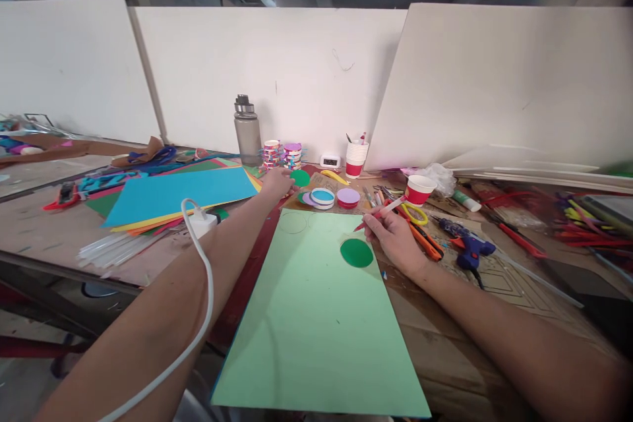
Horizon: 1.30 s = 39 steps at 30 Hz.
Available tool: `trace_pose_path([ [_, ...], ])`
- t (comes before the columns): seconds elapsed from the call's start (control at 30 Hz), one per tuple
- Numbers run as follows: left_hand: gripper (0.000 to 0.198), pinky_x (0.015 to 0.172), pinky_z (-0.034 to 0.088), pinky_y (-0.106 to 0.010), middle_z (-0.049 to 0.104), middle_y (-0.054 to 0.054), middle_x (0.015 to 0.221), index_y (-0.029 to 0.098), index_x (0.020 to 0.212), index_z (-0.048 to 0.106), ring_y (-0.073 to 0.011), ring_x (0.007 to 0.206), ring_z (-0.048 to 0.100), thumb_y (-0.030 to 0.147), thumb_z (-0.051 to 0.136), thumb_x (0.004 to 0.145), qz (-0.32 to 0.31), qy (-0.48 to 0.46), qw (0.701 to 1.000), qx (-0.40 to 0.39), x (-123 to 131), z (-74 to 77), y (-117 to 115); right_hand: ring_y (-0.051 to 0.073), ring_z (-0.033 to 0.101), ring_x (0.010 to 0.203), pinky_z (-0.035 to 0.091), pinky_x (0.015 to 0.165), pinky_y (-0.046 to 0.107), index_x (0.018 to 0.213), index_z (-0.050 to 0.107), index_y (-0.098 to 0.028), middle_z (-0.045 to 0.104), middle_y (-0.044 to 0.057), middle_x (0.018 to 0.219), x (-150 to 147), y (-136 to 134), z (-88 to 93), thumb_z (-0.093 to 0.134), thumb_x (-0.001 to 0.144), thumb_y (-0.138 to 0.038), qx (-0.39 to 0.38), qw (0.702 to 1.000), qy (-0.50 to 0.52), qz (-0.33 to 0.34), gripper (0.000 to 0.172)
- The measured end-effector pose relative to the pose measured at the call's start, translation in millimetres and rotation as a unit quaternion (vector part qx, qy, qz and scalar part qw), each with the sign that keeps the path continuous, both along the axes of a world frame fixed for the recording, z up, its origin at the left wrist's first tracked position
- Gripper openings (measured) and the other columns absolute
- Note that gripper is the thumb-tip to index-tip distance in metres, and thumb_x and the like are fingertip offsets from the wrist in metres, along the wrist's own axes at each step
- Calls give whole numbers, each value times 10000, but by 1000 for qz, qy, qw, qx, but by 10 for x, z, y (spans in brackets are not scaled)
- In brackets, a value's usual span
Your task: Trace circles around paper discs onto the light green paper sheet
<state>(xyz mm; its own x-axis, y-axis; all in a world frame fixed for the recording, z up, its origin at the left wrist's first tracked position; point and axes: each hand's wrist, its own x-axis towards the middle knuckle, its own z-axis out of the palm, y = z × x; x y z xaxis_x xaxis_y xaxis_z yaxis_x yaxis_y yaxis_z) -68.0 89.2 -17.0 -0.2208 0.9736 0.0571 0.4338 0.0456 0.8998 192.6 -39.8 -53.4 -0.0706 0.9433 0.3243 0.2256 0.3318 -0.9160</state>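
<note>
A light green paper sheet [316, 316] lies in front of me with a pencilled circle near its far left corner and a dark green paper disc [357, 253] on its right side. My right hand [390, 234] rests at the sheet's right edge, closed on a red pencil [383, 211] whose tip points at the sheet. My left hand [277, 182] reaches far forward, its fingers closed on another dark green disc [300, 178] beside several round cut-outs [322, 197].
Coloured paper sheets [178, 194], glue sticks [116, 247] and a white charger cable [200, 264] lie left. At the back stand a grey bottle [246, 130], tape stacks [281, 155], paper cups [356, 158]. Scissors [415, 212], cutters, a blue glue gun [467, 245] lie right.
</note>
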Motion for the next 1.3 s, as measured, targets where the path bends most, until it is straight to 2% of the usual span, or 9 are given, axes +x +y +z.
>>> trace_pose_path([
  [0.23,321,648,563,-215,724,-59,769,106,1170,651,-126,688,704,60,640,852,-36,-16,999,14,79,-139,-97,151,562,597,473,623,295,802,578,-210,601,-12,630,9,-28,-3,591,835,-633,-3,1000,-15,1,424],
  [0.33,305,693,565,-252,744,-71,859,135,1139,676,-143,720,704,91,648,838,-31,29,999,34,59,-143,-115,148,561,617,473,626,289,830,582,-211,597,-12,650,23,-30,-16,594,846,-613,-8,1000,-10,5,403],
  [0.5,229,873,497,-268,733,-84,1052,137,1021,711,-183,952,664,120,644,802,-4,129,987,93,9,-100,-161,135,563,657,466,647,274,925,595,-216,585,-22,703,61,-23,-40,588,885,-542,19,999,24,19,328],
  [0.63,114,779,474,-234,737,-54,949,146,850,711,-162,871,638,146,598,829,-22,178,977,118,30,-79,-192,138,574,704,462,655,275,959,614,-211,602,-1,785,85,-26,-54,554,920,-512,30,999,1,19,309],
  [0.77,155,688,442,-239,698,-24,761,161,690,672,-167,789,605,178,594,823,-49,222,966,126,49,-108,-212,152,591,743,484,700,290,969,625,-206,639,24,845,77,-54,-36,536,932,-499,40,998,-38,10,309],
  [0.93,217,731,450,-259,720,-48,922,169,899,729,-183,852,617,344,608,855,-88,255,956,114,41,-166,-188,165,614,749,498,727,304,932,636,-202,661,41,853,53,-90,20,511,944,-486,65,994,-83,9,311],
  [1.1,567,976,434,-367,675,-95,1228,198,1272,635,-281,1136,587,531,647,813,-170,362,911,94,39,-171,-156,166,625,745,504,713,295,908,647,-202,677,47,866,47,-103,45,495,947,-488,72,992,-102,6,325],
  [1.2,683,1092,351,-446,636,-77,1322,251,1336,596,-333,1266,514,578,700,745,-205,416,881,92,40,-159,-177,160,623,748,498,706,281,926,652,-200,676,41,853,53,-100,39,494,954,-459,76,991,-112,12,305],
  [1.3,582,1123,312,-478,657,-53,1302,268,1263,657,-354,1311,471,503,733,736,-209,439,868,104,43,-149,-204,151,616,753,488,714,273,921,656,-198,674,42,879,62,-90,26,482,965,-428,86,988,-126,19,292],
])
